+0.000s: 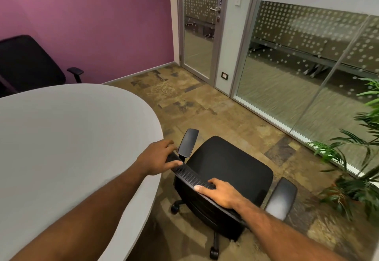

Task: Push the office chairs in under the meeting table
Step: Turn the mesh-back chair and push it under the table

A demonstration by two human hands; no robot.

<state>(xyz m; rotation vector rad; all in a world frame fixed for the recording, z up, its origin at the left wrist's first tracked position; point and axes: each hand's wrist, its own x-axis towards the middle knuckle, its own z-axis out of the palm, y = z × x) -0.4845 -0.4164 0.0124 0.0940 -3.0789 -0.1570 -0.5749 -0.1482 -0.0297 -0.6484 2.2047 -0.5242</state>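
Observation:
A black office chair [229,164] on castors stands on the carpet just right of the round white meeting table [67,137], its seat facing away from me toward the glass wall. My left hand [159,159] grips the left end of the chair's backrest top. My right hand [221,194] grips the same top edge further right. The chair's seat is outside the table's edge. A second black office chair [30,63] stands at the table's far side by the purple wall, partly hidden behind the tabletop.
A glass wall [307,76] and a glass door [200,35] close off the room on the right and far side. A green potted plant [359,158] stands at the right, close to the chair. Patterned carpet [184,100] lies between the table and the door.

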